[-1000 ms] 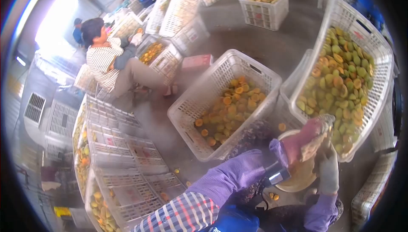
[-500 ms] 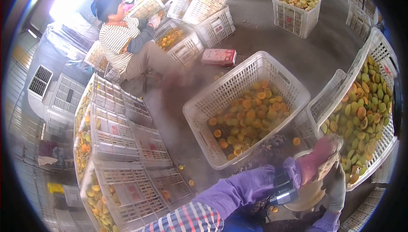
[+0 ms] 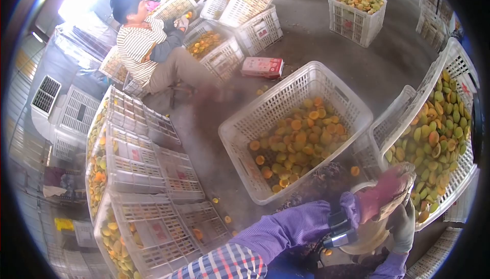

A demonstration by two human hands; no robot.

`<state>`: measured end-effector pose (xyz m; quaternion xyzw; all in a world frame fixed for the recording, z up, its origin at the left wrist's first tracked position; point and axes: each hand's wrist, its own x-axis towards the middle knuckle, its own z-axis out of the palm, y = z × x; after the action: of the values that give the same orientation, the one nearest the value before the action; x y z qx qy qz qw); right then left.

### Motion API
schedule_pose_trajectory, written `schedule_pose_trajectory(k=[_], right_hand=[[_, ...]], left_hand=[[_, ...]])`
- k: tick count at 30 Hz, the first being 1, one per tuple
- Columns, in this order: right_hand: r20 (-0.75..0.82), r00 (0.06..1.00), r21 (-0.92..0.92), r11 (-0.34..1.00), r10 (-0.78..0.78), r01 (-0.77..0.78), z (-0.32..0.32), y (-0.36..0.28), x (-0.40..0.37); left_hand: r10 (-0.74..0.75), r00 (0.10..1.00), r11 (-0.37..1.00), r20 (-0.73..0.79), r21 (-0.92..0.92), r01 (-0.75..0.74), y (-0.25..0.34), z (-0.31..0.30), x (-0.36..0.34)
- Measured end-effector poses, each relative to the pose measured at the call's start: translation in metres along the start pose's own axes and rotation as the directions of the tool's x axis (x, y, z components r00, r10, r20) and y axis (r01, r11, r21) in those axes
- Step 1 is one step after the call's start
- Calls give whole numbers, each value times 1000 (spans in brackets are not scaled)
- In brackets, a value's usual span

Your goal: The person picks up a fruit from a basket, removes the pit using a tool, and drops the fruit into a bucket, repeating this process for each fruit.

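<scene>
My left hand (image 3: 380, 196), in a pink and tan glove, is closed, its fingertips beside the crate of green fruit (image 3: 434, 126). Just below it and close against it is my right hand (image 3: 403, 224), in a grey glove, with its fingers bent and partly hidden. What either hand holds is too covered to make out. Beneath them stands a pale round bucket (image 3: 365, 240). A large white crate (image 3: 235, 151), partly filled with orange and yellow halved fruit (image 3: 301, 141), is ahead of my left forearm.
Stacked fruit crates (image 3: 138, 161) stand at the left. A seated person (image 3: 140, 49) in a striped shirt works at another crate (image 3: 224, 62). A red and white box (image 3: 262, 67) lies on the floor. Another full crate (image 3: 356, 21) stands farther back. Fruit pieces lie scattered.
The seated person's head and hands have shifted slightly, and a yellow-orange fruit now shows at their hands. My hands have moved only a little, staying close together over the bucket.
</scene>
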<state>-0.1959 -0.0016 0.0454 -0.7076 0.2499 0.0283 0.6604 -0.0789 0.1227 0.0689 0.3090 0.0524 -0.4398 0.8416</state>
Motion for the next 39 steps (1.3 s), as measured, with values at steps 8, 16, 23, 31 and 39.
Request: schedule_pose_trajectory(k=[8,16,23,31,39], right_hand=[[-43,936,-416,858,-348,300,2,14,3],[-161,986,-67,997,-52,42,23,-22,1],[-214,974,-32,997,-79,74,22,-14,9],[-299,950,-59,996,-87,73,12,-1,14],[-228,974,106,994,0,24,12,-18,10]], left_hand=[[80,995,997,57,15,-81,-5,-1,-5],[-8,994,1000,106,7,8,-10,-16,0],[-17,995,1000,94,-7,18,-11,-19,4],[-21,996,1000,89,-14,22,-13,-19,7],[-33,997,999,73,0,33,-14,-25,7]])
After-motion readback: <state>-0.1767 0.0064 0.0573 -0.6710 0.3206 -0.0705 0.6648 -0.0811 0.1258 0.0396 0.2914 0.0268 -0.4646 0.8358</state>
